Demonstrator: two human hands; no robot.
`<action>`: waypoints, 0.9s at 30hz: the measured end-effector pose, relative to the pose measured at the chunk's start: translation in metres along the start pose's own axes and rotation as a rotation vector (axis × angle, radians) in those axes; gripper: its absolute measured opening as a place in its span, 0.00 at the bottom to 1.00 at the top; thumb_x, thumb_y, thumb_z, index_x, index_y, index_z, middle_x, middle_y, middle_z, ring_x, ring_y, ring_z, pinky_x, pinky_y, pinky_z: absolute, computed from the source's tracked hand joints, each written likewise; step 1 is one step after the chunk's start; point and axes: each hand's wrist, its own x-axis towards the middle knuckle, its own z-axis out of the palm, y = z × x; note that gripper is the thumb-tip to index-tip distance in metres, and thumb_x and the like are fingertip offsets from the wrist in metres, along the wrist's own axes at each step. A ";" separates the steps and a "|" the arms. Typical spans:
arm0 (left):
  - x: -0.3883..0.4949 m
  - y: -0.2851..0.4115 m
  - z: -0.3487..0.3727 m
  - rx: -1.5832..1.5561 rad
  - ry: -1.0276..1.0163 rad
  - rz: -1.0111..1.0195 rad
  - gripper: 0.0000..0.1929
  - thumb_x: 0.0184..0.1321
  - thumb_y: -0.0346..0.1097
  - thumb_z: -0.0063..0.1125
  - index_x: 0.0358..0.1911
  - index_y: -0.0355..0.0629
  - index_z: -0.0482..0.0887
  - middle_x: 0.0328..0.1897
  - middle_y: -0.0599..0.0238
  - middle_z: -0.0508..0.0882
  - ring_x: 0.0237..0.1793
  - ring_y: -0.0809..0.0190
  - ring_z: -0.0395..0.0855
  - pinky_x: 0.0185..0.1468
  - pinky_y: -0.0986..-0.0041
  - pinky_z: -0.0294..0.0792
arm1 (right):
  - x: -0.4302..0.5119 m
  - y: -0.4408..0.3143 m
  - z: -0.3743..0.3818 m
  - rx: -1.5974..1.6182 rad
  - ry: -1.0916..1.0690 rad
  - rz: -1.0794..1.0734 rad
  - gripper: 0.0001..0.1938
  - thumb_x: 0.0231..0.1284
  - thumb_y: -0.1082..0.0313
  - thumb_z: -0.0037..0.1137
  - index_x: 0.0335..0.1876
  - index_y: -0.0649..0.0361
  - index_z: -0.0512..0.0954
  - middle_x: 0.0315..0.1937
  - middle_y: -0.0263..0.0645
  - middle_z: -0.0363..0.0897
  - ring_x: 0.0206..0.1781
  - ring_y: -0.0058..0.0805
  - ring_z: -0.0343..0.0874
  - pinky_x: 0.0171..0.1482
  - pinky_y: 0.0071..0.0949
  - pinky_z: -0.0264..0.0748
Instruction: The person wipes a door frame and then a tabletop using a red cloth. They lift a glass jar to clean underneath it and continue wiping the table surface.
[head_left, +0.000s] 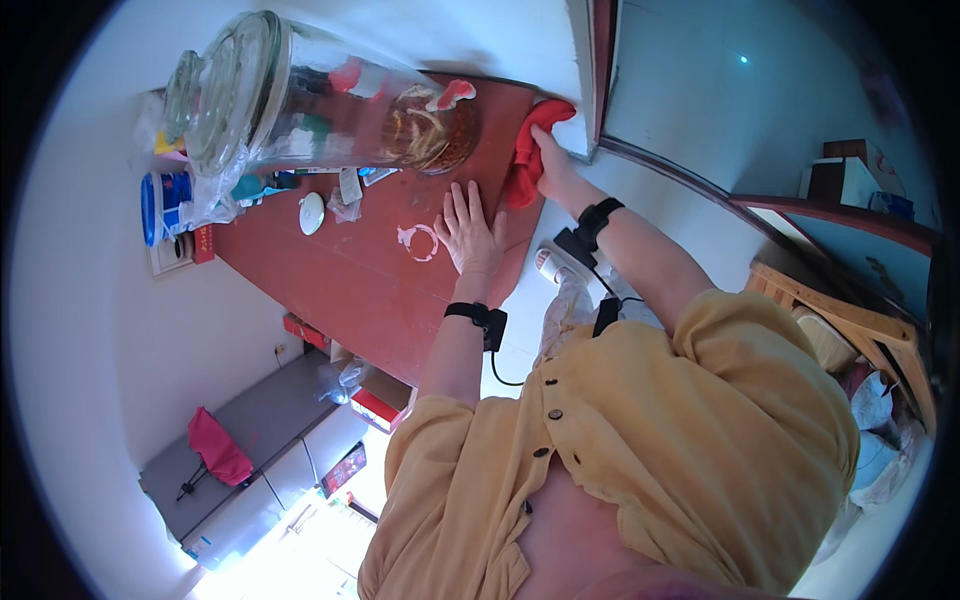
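My right hand (553, 163) grips a bright red cloth (528, 156) at the right end of the red tabletop (360, 277). Part of the cloth hangs over the table's edge. My left hand (472, 232) rests palm down on the tabletop with its fingers spread, holding nothing. Just left of it, a whitish ring-shaped mark (418, 244) shows on the surface. Beyond my left hand stands a large lidded glass jar (337, 112), with dark liquid and pale root-like pieces near its bottom.
Left of the jar's base lie a round white object (311, 214) and small plastic packets (346, 202). A blue-lidded tub (166, 206) stands at the table's far left. A pink folded umbrella (217, 448) lies on a grey-topped cabinet (270, 405). A wooden chair (847, 315) is at the right.
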 end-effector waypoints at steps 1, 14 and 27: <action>0.001 0.000 0.001 0.012 0.002 -0.003 0.41 0.68 0.58 0.52 0.80 0.50 0.55 0.85 0.52 0.55 0.82 0.47 0.50 0.78 0.45 0.41 | 0.012 -0.004 0.003 -0.003 0.043 0.039 0.18 0.80 0.50 0.42 0.63 0.49 0.75 0.57 0.33 0.83 0.54 0.30 0.82 0.61 0.37 0.76; 0.003 0.002 -0.002 0.001 0.009 -0.020 0.40 0.66 0.59 0.53 0.79 0.50 0.60 0.83 0.53 0.58 0.81 0.48 0.53 0.78 0.47 0.41 | -0.040 0.098 -0.033 0.044 0.172 0.525 0.26 0.81 0.46 0.28 0.71 0.49 0.70 0.72 0.40 0.72 0.73 0.44 0.69 0.73 0.53 0.66; 0.001 0.003 -0.007 -0.066 0.022 -0.069 0.40 0.66 0.63 0.50 0.79 0.54 0.59 0.84 0.56 0.57 0.82 0.50 0.52 0.79 0.46 0.40 | 0.028 0.055 -0.048 -0.176 0.147 0.272 0.25 0.81 0.44 0.31 0.68 0.49 0.71 0.62 0.37 0.80 0.60 0.38 0.81 0.63 0.46 0.79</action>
